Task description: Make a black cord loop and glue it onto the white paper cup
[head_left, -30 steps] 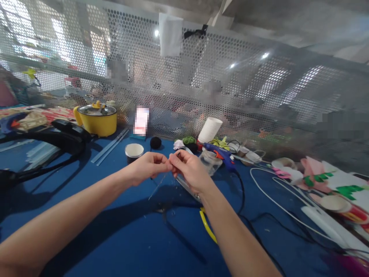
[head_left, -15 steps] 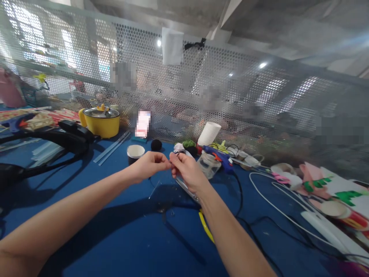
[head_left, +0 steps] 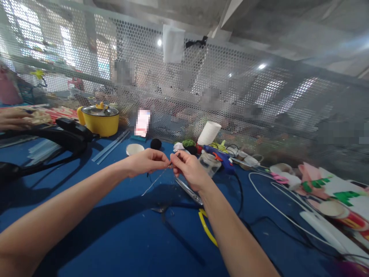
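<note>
My left hand (head_left: 147, 161) and my right hand (head_left: 188, 169) meet fingertip to fingertip above the blue table, both closed in a pinch. A thin pale strand (head_left: 152, 184), wire or thread, trails down leftward from where they meet. Between the right fingertips shows a small dark thin piece (head_left: 178, 155), mostly hidden by the fingers. Below my right wrist lies a silver metal tool (head_left: 188, 191) with a yellow handle (head_left: 208, 230), partly covered by the forearm. Behind the left hand stands a white-rimmed paper cup (head_left: 134, 149), and a black ball (head_left: 156, 144) sits beside it.
A yellow pot (head_left: 102, 122), lit phone (head_left: 142, 123) and clear plastic strips (head_left: 111, 146) lie left. A blue glue gun (head_left: 220, 157), glass jar (head_left: 210, 163) and white cable (head_left: 276, 207) occupy the right. Another person's hand (head_left: 14, 119) is at far left, near a black stand (head_left: 72, 142).
My hands stay pinched together with small finger shifts. The pale strand now hangs longer and farther left, and the dark piece shows more. Another person's hand has come in at far left.
</note>
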The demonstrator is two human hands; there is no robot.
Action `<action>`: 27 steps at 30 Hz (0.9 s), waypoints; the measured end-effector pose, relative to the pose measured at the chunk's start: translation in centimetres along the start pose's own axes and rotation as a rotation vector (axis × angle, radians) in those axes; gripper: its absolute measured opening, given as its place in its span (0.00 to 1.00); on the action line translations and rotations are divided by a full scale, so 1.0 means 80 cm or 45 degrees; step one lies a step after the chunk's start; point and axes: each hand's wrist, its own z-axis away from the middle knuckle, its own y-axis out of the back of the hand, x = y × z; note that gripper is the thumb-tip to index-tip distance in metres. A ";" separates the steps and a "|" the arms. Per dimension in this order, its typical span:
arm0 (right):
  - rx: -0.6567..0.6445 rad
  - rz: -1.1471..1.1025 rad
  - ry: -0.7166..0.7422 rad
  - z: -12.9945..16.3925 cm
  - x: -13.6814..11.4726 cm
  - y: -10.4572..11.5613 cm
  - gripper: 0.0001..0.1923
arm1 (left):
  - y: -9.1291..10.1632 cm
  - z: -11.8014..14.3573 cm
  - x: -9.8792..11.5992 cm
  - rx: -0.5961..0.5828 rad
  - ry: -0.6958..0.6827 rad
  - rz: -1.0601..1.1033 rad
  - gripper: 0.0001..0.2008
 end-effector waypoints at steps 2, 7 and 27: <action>-0.014 -0.005 -0.012 0.000 0.000 0.000 0.17 | 0.001 0.001 0.002 0.026 -0.081 -0.189 0.07; -0.018 -0.023 -0.047 0.000 0.001 0.000 0.18 | -0.001 -0.001 -0.004 0.157 -0.293 -0.564 0.08; 0.091 0.014 -0.042 0.011 0.005 -0.003 0.18 | -0.021 -0.009 -0.014 0.196 0.022 0.065 0.12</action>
